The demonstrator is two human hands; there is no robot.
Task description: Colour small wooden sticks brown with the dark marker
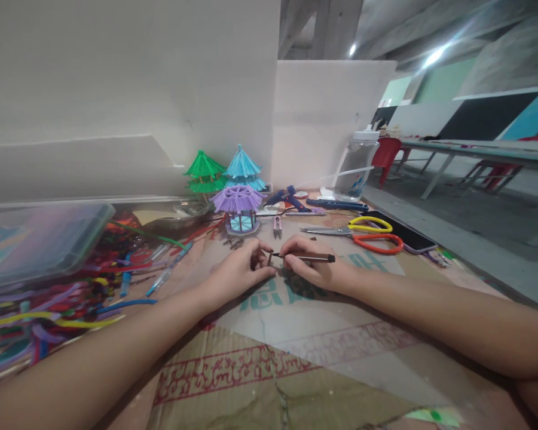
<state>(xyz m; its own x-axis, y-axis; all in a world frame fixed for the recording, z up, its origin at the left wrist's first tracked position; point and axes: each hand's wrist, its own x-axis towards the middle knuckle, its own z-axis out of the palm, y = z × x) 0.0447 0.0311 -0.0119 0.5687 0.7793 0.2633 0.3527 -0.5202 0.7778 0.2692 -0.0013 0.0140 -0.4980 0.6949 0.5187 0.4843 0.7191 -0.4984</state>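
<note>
My left hand (246,263) pinches a small brown stick (269,258) between thumb and fingers. In my right hand (311,266) is a brown marker pen (316,258), held like a writing tool with its dark tip at the stick. Just beyond my hands stands a small pavilion model with a purple roof (238,200). Behind it are a light-blue tiered roof (242,167) and a green tiered roof (202,172). A pair of thread snips (277,227) lies between the hands and the models.
Scissors with yellow and red handles (354,232) lie right, beside a phone (403,233). Behind are a utility knife (338,205), a glue gun (291,198) and a clear bottle (356,164). Colourful pipe cleaners (49,319) and a plastic box (49,239) crowd the left.
</note>
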